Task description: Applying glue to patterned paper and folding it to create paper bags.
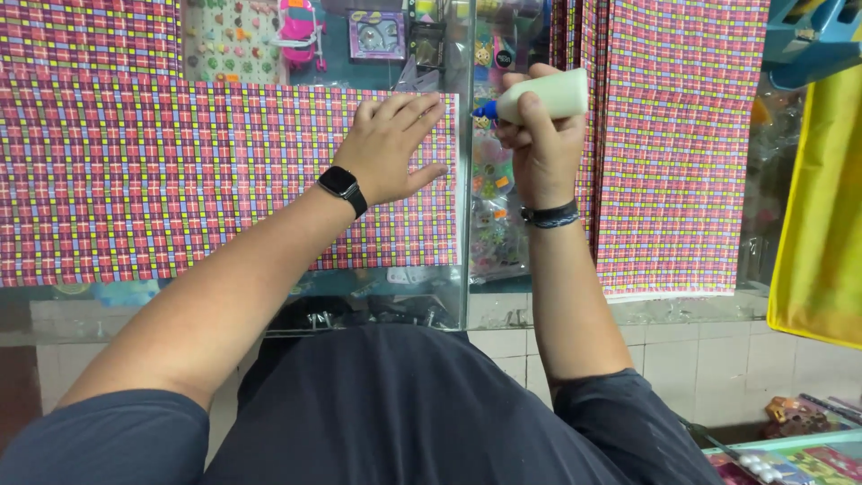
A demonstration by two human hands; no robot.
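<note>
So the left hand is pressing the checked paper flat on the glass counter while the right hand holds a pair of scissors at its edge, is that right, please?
Not quite: the head view shows the right hand holding a white glue bottle with a blue tip, not scissors. The left hand does press the checked paper flat on the glass counter.

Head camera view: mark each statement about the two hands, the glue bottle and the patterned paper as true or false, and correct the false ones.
1. The left hand lies flat on the checked paper sheet. True.
2. The right hand grips a pair of scissors. False: it grips a white glue bottle with a blue nozzle.
3. The bottle's nozzle points toward the sheet's right edge. True.
4. A black watch sits on the right wrist. False: it is on the left wrist; the right wears a dark band.
5. The sheet rests on a wooden table. False: it lies on a glass counter.
</note>
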